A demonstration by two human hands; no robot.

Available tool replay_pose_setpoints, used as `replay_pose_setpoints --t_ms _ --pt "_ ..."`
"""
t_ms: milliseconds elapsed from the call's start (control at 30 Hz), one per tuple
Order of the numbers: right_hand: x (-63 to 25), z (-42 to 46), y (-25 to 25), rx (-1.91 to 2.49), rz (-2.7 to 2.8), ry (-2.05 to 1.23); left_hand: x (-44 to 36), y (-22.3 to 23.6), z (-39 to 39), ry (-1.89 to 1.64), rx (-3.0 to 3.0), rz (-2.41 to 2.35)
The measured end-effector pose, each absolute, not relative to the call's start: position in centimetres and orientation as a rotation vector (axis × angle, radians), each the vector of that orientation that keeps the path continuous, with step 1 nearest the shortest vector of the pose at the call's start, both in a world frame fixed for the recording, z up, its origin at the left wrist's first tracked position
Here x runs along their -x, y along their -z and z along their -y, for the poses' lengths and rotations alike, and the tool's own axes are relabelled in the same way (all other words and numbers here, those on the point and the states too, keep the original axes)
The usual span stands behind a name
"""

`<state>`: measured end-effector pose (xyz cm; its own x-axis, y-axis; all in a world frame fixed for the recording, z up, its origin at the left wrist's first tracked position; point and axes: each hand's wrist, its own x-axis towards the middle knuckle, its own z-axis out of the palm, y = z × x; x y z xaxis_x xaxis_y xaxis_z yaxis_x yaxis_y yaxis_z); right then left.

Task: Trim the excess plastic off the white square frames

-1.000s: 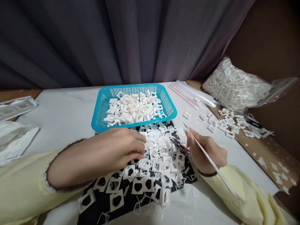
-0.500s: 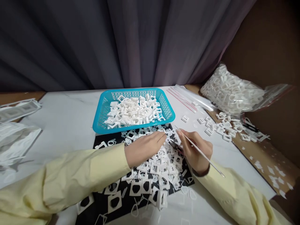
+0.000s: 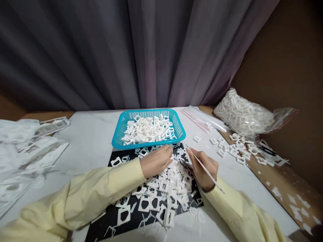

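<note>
Over a heap of white plastic frames (image 3: 174, 181) on a black mat (image 3: 101, 225), my left hand (image 3: 156, 161) is closed with its fingers curled together. A whitish bit shows by its fingertips, too small to make out. My right hand (image 3: 204, 168) grips a thin white rod-like tool (image 3: 205, 170) with a narrow pointed tip, which slants up toward the left hand. Under the right fingers lies a dark tool (image 3: 186, 165), partly hidden, with its tips among the pieces. Just beyond both hands stands a blue basket (image 3: 148, 146) holding many white pieces.
Loose white frames (image 3: 238, 151) lie to the right, beside a clear bag of white pieces (image 3: 243, 112). Flat plastic bags (image 3: 208, 119) lie at the back. White sheets with cut-outs (image 3: 35, 151) are stacked on the left. White scraps (image 3: 292, 200) litter the brown board.
The view has shifted, so the table appears lower and more of the left-hand sheets shows. My left fingers have gone from flatter to more curled. My right hand keeps its grip on the rod.
</note>
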<state>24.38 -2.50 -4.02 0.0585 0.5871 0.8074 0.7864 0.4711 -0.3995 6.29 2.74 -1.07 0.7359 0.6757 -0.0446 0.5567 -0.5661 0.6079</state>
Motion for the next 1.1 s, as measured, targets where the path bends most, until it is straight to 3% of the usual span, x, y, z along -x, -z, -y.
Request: replay_pose_setpoints --t_ms 200,400,700,967,1100 --pt "-24.4 3.0 3.5 1.188 1.615 -0.029 -4.4 -2.7 -1.6 -0.261 -1.884 -0.858" --pt "-23.8 3.9 2.7 1.109 1.627 -0.369 -5.3 -3.2 -1.9 -0.436 -0.976 -0.724" --pt "-24.0 4.2 2.3 1.168 1.48 -0.436 -4.9 -1.9 -2.4 -0.462 -0.939 -0.784" --pt "-23.5 4.2 2.3 1.176 1.428 -0.688 -4.2 -2.5 -2.7 -0.416 -0.903 -0.835" --pt "-23.7 3.2 0.8 1.168 1.628 -0.563 -3.7 -2.8 -3.2 -0.439 -0.855 -0.81"
